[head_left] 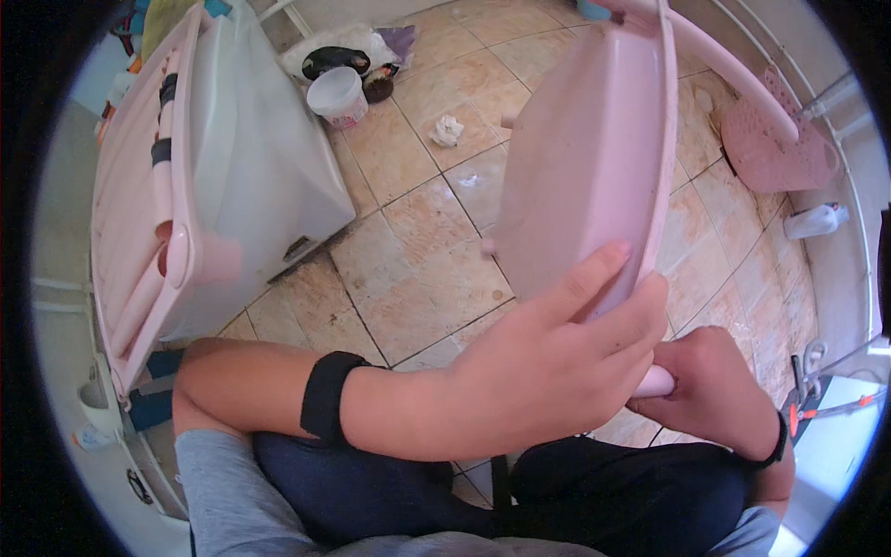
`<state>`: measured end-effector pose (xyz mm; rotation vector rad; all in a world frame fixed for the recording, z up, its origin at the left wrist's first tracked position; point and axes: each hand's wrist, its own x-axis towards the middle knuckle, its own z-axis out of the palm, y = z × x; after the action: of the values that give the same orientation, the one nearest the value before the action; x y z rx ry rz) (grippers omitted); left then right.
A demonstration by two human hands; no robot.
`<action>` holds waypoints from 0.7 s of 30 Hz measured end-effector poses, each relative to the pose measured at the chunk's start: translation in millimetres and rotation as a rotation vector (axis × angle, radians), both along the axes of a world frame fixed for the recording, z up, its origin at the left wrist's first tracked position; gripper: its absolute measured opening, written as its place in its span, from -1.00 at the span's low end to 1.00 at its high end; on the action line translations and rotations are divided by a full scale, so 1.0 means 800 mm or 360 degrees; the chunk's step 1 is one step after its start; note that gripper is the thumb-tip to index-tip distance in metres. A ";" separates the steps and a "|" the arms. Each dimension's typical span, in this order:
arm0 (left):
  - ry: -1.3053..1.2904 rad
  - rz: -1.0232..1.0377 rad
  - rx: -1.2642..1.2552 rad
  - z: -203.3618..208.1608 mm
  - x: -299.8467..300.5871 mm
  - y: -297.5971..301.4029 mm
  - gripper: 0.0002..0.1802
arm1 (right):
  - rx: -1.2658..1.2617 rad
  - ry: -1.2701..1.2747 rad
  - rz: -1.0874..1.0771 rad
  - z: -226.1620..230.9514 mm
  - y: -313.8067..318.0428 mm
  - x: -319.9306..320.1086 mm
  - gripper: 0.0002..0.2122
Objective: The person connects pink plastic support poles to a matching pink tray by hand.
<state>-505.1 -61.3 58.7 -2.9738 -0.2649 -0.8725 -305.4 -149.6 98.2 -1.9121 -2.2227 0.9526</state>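
Observation:
A pink plastic tub stands tipped on its side in front of me, with short pegs on its outer face. My left hand is closed over its near rim, thumb on the outer wall and fingers across the edge. Low on the right, my right hand wraps round a pink plastic tube at the tub's near end. My left fingers hide where that tube meets the tub. Another curved pink tube arcs out from the tub's far end.
To the left stands a large whitish bin with a pink slatted top. Behind it are a small white bucket and a plastic bag. Crumpled paper lies on the tiled floor. Rightward are a pink basket and a white bottle.

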 end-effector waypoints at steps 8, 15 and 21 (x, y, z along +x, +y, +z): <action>0.0094 -0.0035 0.0111 -0.008 -0.011 0.001 -0.82 | 0.0000 0.0127 -0.0014 -0.005 -0.006 -0.001 -0.84; -0.0006 -0.0076 -0.0098 -0.005 -0.012 0.007 -0.80 | -0.0094 -0.0015 -0.0054 0.009 -0.001 -0.009 -0.81; -0.0023 0.0121 -0.0069 -0.025 -0.023 0.000 -0.79 | -0.0090 -0.0131 -0.0078 0.009 -0.012 0.003 -0.84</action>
<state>-523.4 -61.3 38.7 -2.9756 -0.3999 -0.8916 -303.2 -159.1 105.0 -2.0561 -2.2035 0.9573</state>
